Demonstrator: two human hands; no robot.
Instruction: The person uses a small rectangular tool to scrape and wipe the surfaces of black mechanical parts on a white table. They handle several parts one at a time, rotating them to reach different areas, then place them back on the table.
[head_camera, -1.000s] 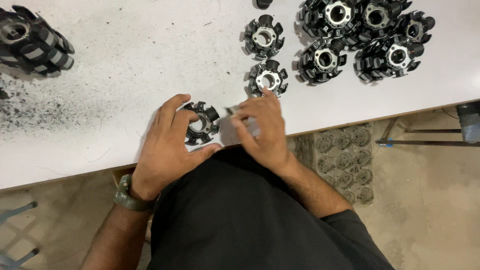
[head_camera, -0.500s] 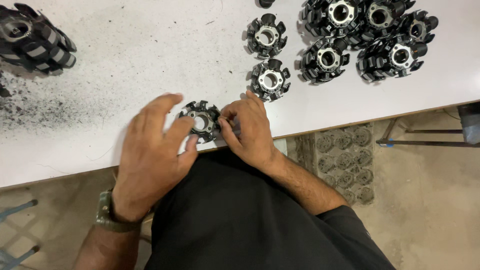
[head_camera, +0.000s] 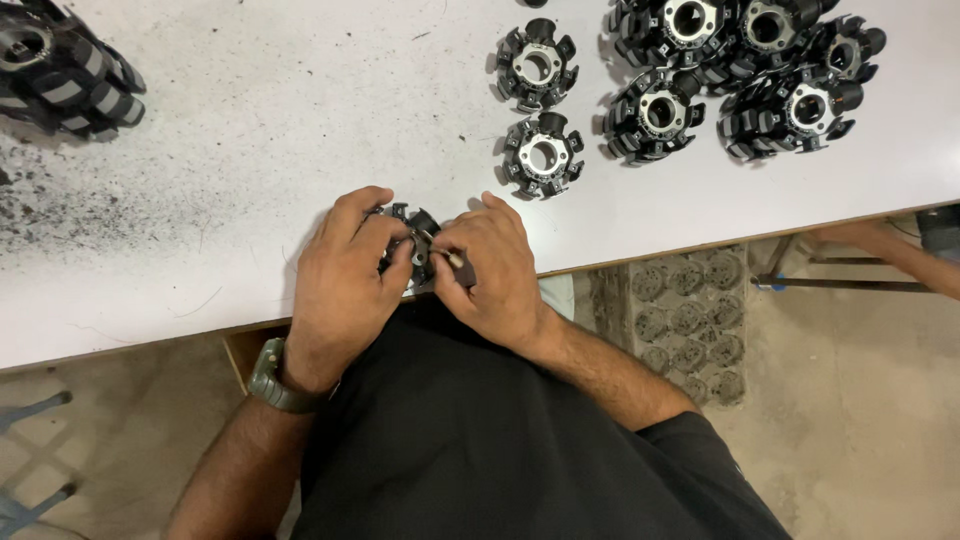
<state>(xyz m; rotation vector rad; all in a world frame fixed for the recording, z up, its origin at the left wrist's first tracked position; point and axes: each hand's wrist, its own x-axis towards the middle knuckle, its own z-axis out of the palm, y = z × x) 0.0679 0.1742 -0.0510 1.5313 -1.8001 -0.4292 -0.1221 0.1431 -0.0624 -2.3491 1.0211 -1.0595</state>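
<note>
Fingers hide most of the black toothed ring part (head_camera: 412, 240) at the near edge of the white bench (head_camera: 250, 150); only its far teeth show. The left hand (head_camera: 345, 275) curls over it, clamped from the left. The right hand (head_camera: 495, 270) pinches a small thin tool (head_camera: 447, 256) against the part; its tip is hard to make out. More ring parts (head_camera: 545, 155) lie far right.

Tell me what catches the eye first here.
Two hands, the left hand and right hand, close around a black toothed ring part at the near edge of the white table. A cluster of similar black parts sits at the far right.
</note>
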